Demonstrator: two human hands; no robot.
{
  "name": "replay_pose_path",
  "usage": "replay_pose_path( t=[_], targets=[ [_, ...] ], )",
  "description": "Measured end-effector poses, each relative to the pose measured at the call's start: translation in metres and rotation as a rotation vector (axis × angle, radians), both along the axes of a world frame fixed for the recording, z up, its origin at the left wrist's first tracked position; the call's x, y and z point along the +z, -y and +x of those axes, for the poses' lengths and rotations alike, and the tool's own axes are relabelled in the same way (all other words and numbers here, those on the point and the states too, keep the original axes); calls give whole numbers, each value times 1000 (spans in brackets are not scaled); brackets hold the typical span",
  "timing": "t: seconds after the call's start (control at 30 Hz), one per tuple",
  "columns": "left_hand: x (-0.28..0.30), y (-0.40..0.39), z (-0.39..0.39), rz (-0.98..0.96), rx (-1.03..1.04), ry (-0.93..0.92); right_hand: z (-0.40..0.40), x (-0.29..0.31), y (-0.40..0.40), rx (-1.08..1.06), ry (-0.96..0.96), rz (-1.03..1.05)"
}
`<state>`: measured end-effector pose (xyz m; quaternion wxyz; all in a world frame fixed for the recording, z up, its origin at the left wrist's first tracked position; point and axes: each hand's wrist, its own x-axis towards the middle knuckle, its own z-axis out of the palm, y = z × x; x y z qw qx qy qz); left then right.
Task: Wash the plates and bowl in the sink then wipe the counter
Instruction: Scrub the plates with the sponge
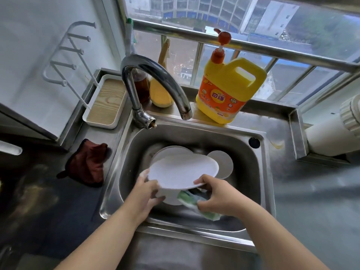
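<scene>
Evidently we hold the white plate (182, 170) over the sink (261, 172), left hand (146, 193) gripping its near-left rim, right hand (218, 195) pinching the rim and clutching a green sponge (191, 200). Wet fingers could let it slip onto the crockery stacked just beyond them.

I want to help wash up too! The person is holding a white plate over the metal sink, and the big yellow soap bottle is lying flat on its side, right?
Not quite. In the head view the big yellow soap bottle with the red pump stands upright behind the metal sink. The rest is right: both hands hold the round white plate over it.
</scene>
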<state>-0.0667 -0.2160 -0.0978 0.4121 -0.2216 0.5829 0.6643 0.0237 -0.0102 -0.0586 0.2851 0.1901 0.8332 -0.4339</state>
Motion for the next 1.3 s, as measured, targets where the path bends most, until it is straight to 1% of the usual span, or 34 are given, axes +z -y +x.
replay_pose_path(
  t=[0.03, 0.07, 0.1, 0.17, 0.27, 0.4, 0.47, 0.57, 0.63, 0.73, 0.8, 0.87, 0.9, 0.93, 1.0, 1.03, 1.07, 1.1, 1.13, 1.17, 1.2, 1.3],
  targets=[
    [-1, -6, -1, 64, 129, 125, 0, -1, -1, 9, 6, 8],
    [-1, -12, -2, 78, 207, 196, 0, -3, -1, 20, 13, 15],
    [-2, -18, -3, 56, 253, 230, 1, -5, -1, 32, 18, 21],
    [-5, -27, -4, -25, 291, 234, 3, -8, 0, 47, 32, 18],
    [-12, -26, -8, -112, 261, 225, 8, -13, -1, 43, 78, -45],
    [-16, -16, -17, -210, 135, 97, 11, -21, -22, 107, 175, -87],
    [-18, -6, -22, -281, 78, 20, 8, -27, -40, 50, 182, 4],
    [-18, 5, -25, -381, -19, -73, -6, -43, -67, -120, 93, 291],
    [-14, 8, -25, -429, -75, -127, -20, -59, -80, -164, 9, 464],
    [-12, 13, -22, -470, -130, -203, -36, -89, -89, -78, -65, 589],
    [-10, 16, -20, -489, -142, -233, -41, -109, -90, 12, -12, 647],
    [-8, 18, -20, -519, -143, -256, -40, -122, -84, 130, 49, 755],
    [-7, 19, -20, -534, -146, -270, -37, -125, -78, 173, 20, 815],
    [-6, 20, -20, -549, -153, -283, -33, -127, -69, 188, -67, 831],
    [-2, 21, -19, -568, -162, -311, -21, -128, -47, 192, -245, 774],
    [0, 21, -19, -573, -166, -324, -15, -129, -35, 176, -216, 668],
    [2, 21, -19, -578, -173, -338, -13, -130, -24, 115, -110, 544],
    [5, 21, -19, -586, -182, -356, -12, -134, -17, 26, 58, 429],
    [8, 22, -19, -596, -194, -376, -14, -144, -13, -62, 209, 345],
    [10, 22, -19, -606, -209, -398, -16, -154, -12, -130, 301, 279],
    [12, 24, -19, -618, -225, -417, -20, -163, -12, -181, 355, 229],
    [17, 29, -18, -647, -231, -456, -30, -186, -9, -366, 405, 139]
  ],
)
